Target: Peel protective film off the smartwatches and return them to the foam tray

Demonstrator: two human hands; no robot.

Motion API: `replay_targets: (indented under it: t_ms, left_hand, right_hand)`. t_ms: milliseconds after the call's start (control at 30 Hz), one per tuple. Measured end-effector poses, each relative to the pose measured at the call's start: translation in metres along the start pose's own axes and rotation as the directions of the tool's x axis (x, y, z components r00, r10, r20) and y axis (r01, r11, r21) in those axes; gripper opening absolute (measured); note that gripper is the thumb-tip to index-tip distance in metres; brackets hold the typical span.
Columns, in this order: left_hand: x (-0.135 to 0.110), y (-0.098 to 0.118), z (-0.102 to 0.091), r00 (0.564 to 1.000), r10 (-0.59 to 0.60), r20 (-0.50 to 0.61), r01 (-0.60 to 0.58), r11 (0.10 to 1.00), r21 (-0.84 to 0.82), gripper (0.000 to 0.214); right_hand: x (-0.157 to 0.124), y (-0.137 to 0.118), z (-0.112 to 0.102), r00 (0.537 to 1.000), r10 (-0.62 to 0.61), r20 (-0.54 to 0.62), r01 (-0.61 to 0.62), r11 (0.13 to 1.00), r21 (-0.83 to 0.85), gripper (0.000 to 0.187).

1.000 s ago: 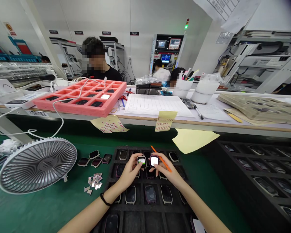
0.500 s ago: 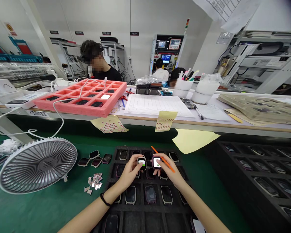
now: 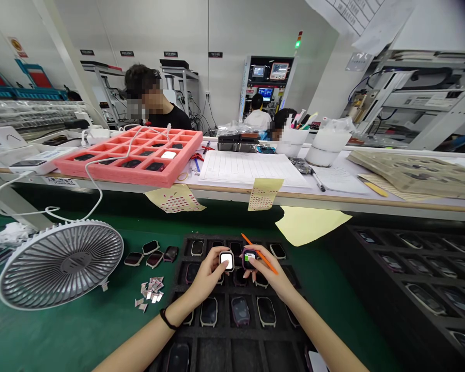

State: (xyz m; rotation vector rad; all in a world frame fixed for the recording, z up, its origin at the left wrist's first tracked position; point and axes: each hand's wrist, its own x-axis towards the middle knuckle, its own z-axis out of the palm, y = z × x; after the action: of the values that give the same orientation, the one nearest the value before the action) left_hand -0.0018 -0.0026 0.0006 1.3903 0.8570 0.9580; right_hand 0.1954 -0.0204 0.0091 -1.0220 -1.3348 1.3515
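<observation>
My left hand [image 3: 212, 269] is closed around a pale-framed smartwatch [image 3: 227, 260] with a white lit screen, the thumb over its lower part. Beside it, my right hand [image 3: 269, 266] grips a purple-framed smartwatch [image 3: 249, 258] showing white and green on its display, with the thumb on the glass. An orange stick like a pen [image 3: 269, 262] also lies across the right hand, slanting past its fingers. Both watches are held above a black foam tray [image 3: 225, 332], where more dark-screened watches sit in compartments, among them one with a pale frame [image 3: 266, 311].
Several watch bodies [image 3: 154, 258] and small metallic pieces [image 3: 152, 292] lie on the green mat, near a grey fan [image 3: 65, 263]. Another black tray [image 3: 395, 310] stands at right. A shelf beyond holds a pink foam tray [image 3: 174, 173] and paper sheets [image 3: 251, 168]. A co-worker [image 3: 170, 113] is behind.
The left watch's screen has turned from white and green to plain white. The right one has gone from mostly white to white and green on dark. My hands stay nearly in place.
</observation>
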Motion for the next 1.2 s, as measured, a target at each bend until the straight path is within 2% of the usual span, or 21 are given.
replay_targets:
  t_ms: [100, 300, 533, 733, 933, 1200]
  left_hand:
    - [0.0, 0.0, 0.0, 1.0, -0.001, -0.005, 0.001, 1.0, 0.013, 0.037]
    - [0.001, -0.003, 0.0, 1.0, 0.001, 0.01, -0.001, 1.0, 0.008, 0.036]
    - [0.001, -0.009, -0.001, 0.999, 0.045, 0.024, -0.048, 0.993, 0.11, 0.039]
    - [0.002, -0.004, 0.0, 0.999, 0.018, -0.035, -0.015, 0.998, 0.068, 0.035]
    - [0.0, 0.004, 0.0, 0.999, -0.032, -0.028, 0.034, 0.996, 0.086, 0.038]
    - [-0.001, 0.005, -0.001, 1.0, -0.004, -0.031, 0.007, 0.994, 0.107, 0.036]
  right_hand:
    - [-0.001, -0.004, 0.001, 0.999, 0.011, 0.033, -0.01, 1.0, -0.021, 0.039]
    - [0.0, -0.005, 0.002, 1.0, 0.011, 0.006, -0.011, 0.998, -0.058, 0.037]
    - [0.0, -0.004, 0.001, 1.0, 0.018, -0.006, -0.018, 0.999, -0.036, 0.033]
    - [0.001, -0.002, 0.001, 1.0, 0.015, -0.004, -0.015, 1.0, -0.025, 0.031]
    - [0.0, -0.006, 0.002, 0.999, 0.034, -0.001, -0.034, 0.999, -0.037, 0.032]
    - [-0.001, -0.009, 0.003, 0.999, 0.054, 0.004, -0.054, 0.998, -0.036, 0.033]
